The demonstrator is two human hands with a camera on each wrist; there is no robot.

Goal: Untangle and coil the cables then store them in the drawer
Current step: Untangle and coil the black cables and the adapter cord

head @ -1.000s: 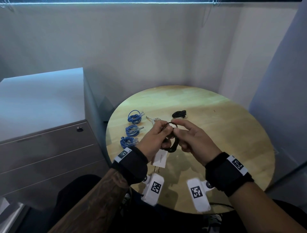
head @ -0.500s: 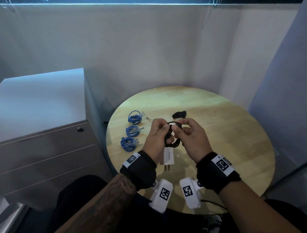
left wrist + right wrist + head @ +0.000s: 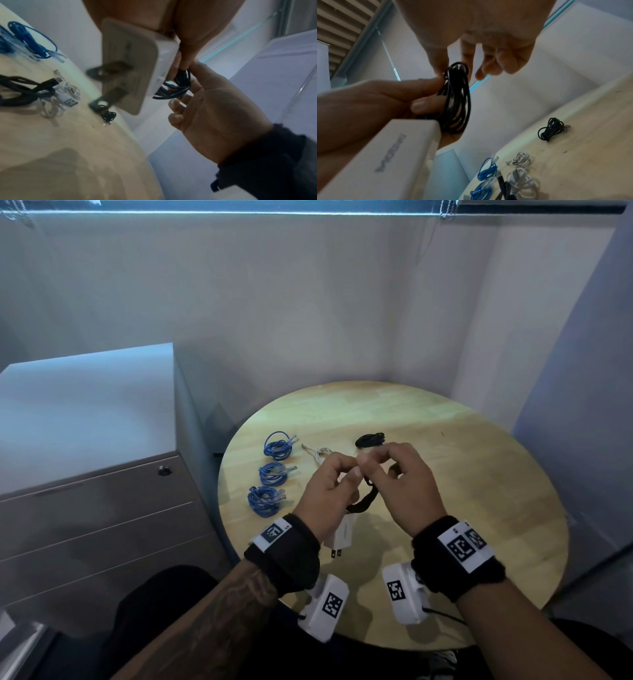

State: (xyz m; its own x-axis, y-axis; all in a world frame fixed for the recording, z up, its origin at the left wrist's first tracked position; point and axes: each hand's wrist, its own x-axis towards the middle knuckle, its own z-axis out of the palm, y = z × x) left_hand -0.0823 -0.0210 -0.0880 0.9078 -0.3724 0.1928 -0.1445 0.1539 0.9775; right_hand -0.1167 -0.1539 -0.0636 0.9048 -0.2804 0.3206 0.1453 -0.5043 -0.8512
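Observation:
Both hands hold one black cable coil [image 3: 368, 498] above the round wooden table [image 3: 479, 491]. My left hand [image 3: 347, 474] grips the coil's side between thumb and fingers, and the cable's white charger plug [image 3: 339, 537] hangs below that palm. My right hand [image 3: 376, 463] pinches the top of the coil [image 3: 457, 97] with thumb and forefinger. The charger [image 3: 130, 67] shows its two prongs in the left wrist view. On the table lie three blue coiled cables [image 3: 273, 474], a white cable [image 3: 318, 454] and another black coil [image 3: 370, 440].
A grey drawer cabinet [image 3: 102, 508] with a lock stands left of the table, its drawers closed. White walls close in behind and to the right. The table's right half holds nothing.
My right hand has shifted its fingers up to the top of the black coil. The hands have closed together, and the coil is now mostly hidden between them.

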